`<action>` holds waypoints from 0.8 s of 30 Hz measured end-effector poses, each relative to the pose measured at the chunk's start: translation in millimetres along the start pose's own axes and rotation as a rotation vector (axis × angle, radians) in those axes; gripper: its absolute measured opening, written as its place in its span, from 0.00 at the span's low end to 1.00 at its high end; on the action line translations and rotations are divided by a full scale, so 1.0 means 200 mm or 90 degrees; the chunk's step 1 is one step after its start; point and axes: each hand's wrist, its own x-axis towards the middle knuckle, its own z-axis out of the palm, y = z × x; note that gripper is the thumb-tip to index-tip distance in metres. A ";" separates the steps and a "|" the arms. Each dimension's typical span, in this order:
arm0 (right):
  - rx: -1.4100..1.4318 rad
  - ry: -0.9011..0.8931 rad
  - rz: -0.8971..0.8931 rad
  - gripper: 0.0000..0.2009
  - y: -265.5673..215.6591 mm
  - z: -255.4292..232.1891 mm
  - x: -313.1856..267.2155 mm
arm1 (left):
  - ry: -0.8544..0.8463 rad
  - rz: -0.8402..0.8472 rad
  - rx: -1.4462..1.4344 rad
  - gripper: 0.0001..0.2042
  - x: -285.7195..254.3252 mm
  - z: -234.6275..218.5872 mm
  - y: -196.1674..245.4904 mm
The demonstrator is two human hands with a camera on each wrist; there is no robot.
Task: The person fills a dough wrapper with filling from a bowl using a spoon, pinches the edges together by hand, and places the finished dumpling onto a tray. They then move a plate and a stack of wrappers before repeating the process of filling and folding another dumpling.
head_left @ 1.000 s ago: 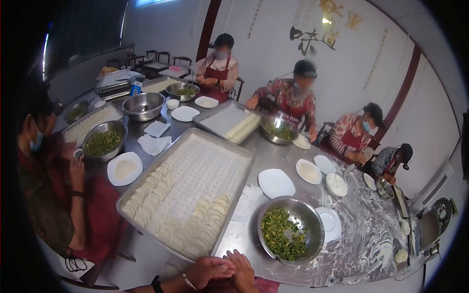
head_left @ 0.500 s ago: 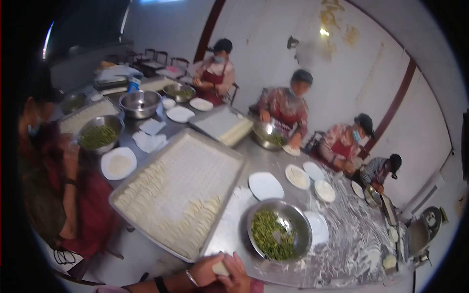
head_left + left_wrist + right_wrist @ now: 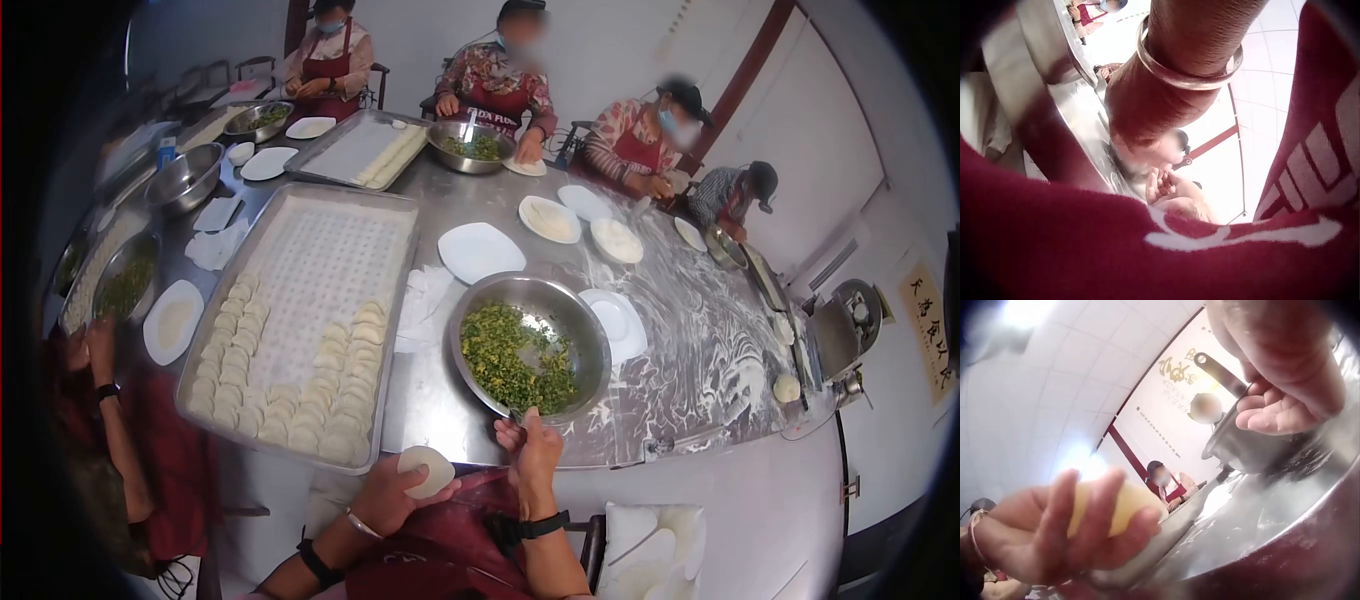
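My left hand [image 3: 388, 497] holds a round, pale dumpling wrapper [image 3: 430, 474] in front of the apron, its thumb over the edge. From the right wrist view, the fingers curl around the wrapper [image 3: 1124, 509]. At the near rim of a steel bowl [image 3: 598, 372], my right hand [image 3: 537, 455] grips a flat metal handle [image 3: 1227, 376] with a hole in its end; the utensil's working end is hidden. Chopped green-and-yellow filling [image 3: 510, 350] lies in the bowl. Left of it, a large metal tray [image 3: 330, 225] carries rows of folded dumplings [image 3: 350, 390].
White plates [image 3: 482, 253] and a bowl of white flour [image 3: 617, 240] stand beyond the filling bowl. Flour streaks the steel table [image 3: 690, 330] on the right. Several people in aprons work around the table, one close at the left [image 3: 130, 450].
The hands were together near the tray's corner; they have parted, the left keeping the wrapper and the right moving to the bowl's rim and gripping the handle. The head view has swung right.
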 end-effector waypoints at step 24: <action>-0.737 -0.231 -0.629 0.12 -0.24 0.02 -0.21 | -0.018 0.021 0.204 0.18 0.02 0.05 0.05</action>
